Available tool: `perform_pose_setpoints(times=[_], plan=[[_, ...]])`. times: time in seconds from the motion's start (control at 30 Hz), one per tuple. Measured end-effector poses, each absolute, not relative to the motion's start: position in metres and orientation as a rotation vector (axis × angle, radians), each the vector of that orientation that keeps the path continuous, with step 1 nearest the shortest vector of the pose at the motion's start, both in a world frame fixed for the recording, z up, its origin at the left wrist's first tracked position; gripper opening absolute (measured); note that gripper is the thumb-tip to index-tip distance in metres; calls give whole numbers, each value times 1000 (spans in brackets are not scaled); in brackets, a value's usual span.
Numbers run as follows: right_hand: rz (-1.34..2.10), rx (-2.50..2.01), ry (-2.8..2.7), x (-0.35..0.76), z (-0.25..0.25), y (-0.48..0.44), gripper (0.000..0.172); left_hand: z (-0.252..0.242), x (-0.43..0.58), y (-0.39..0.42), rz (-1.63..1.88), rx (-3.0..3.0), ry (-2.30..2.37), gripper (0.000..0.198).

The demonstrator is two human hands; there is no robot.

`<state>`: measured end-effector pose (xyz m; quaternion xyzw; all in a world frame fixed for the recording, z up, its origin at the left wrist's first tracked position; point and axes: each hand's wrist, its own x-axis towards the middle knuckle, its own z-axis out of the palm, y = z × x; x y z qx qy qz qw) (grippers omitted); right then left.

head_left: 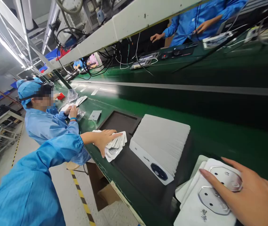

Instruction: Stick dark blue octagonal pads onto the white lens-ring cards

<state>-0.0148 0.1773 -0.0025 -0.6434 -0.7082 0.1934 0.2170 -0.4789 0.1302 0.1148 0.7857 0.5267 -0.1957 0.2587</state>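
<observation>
Well, the left hand (104, 140) lies spread on one fanned pile of thin white cards (117, 145) on the green bench (195, 131), pressing rather than gripping; they look light, stiff and slippery, best taken by the edges. The open right hand (247, 196) rests on a white sheet (188, 210) bearing two socket-shaped clear pieces (210, 201), probably film, near one boxed stack (159, 144).

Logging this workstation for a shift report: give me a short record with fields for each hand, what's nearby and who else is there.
left hand: spread on fanned white cards
right hand: on a white card bearing clear socket-shaped pieces
nearby: white stack on green bench
others: co-worker in blue gown and cap, working at the bench
</observation>
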Motion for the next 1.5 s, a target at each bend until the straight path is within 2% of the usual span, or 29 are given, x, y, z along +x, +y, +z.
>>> perform_pose_setpoints(times=[0.2, 0.3, 0.6, 0.83, 0.9, 1.03, 1.1, 1.27, 1.5], plan=[[691, -1879, -1929, -23, 28, 174, 78, 124, -467, 129, -457, 2146, 1391, 140], [703, -1868, -1938, -25, 32, 174, 77, 131, -461, 134, -449, 2160, 1362, 131], [645, -1807, -1977, -23, 30, 170, 71, 120, -445, 135, -410, 2147, 1401, 126], [575, -1685, -1967, -19, 15, 171, 72, 119, -441, 145, -336, 2041, 1492, 145], [559, -1666, -1957, -19, 12, 171, 71, 112, -431, 143, -224, 2024, 1619, 136], [560, -1660, -1957, -19, 11, 173, 71, 94, -407, 135, 41, 1959, 1967, 93], [565, -1655, -1966, -19, 11, 173, 71, 89, -402, 135, 127, 1939, 2040, 81], [570, -1649, -1979, -18, 12, 173, 71, 96, -408, 144, 263, 1948, 1985, 66], [570, -1635, -1962, -20, 13, 173, 70, 111, -419, 151, 405, 1908, 1920, 60]])
